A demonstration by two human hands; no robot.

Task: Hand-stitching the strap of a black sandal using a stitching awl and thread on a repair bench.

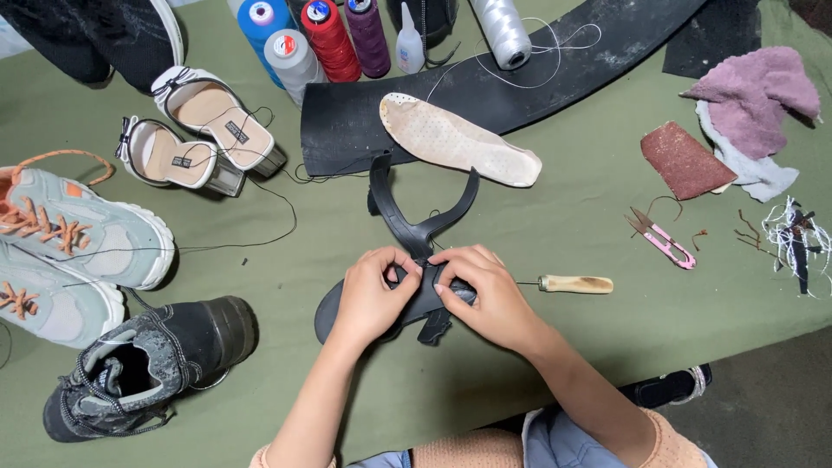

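Observation:
A black flip-flop sandal point(414, 227) lies on the green table point(589, 217), its Y-shaped strap pulled up and away from me. My left hand point(374, 290) presses on the sandal's sole, with the fingertips at the strap's root. My right hand point(485, 295) grips the sole from the other side, thumb beside the left fingers. Both hands cover most of the sole. An awl with a wooden handle point(572, 284) rests just right of my right hand.
A worn white insole point(459, 139) lies on a black rubber sheet point(537, 78). Thread spools point(295, 39) and a glue bottle point(409, 43) stand behind. White heeled sandals point(195, 134), grey sneakers point(74, 243), a black shoe point(147, 364) at left. Pink snips point(663, 238), sandpaper point(685, 160), rags point(754, 104) at right.

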